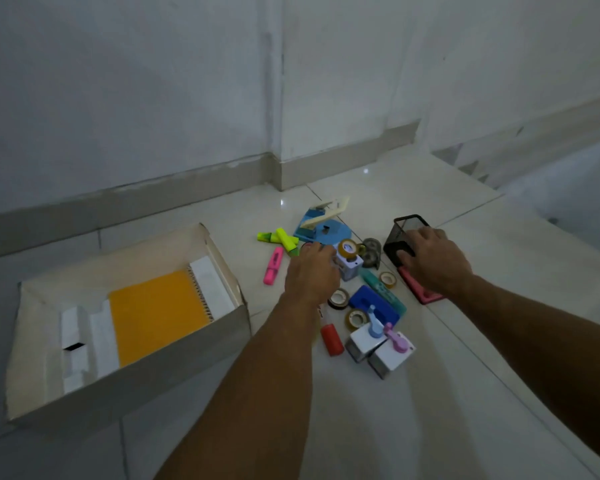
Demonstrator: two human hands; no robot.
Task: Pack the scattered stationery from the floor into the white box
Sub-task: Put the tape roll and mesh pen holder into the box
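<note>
The white box (174, 358) stands open on the floor at the left, holding a yellow spiral notebook (156, 313) and white packs. Scattered stationery lies to its right: yellow highlighters (280, 237), a pink highlighter (273, 266), a blue tape dispenser (326, 226), tape rolls (356, 318), a blue hole punch (373, 304), a red marker (331, 338) and two white craft punches (381, 348). My left hand (312, 270) reaches down onto a small white punch (350, 268) beside a tape roll (348, 246). My right hand (433, 261) grips the black mesh pen holder (404, 233).
A pink block (426, 296) lies under my right wrist. The wall and its skirting (187, 188) run behind the pile, with a corner column at the middle. Pale floor tiles (413, 410) extend in front and to the right.
</note>
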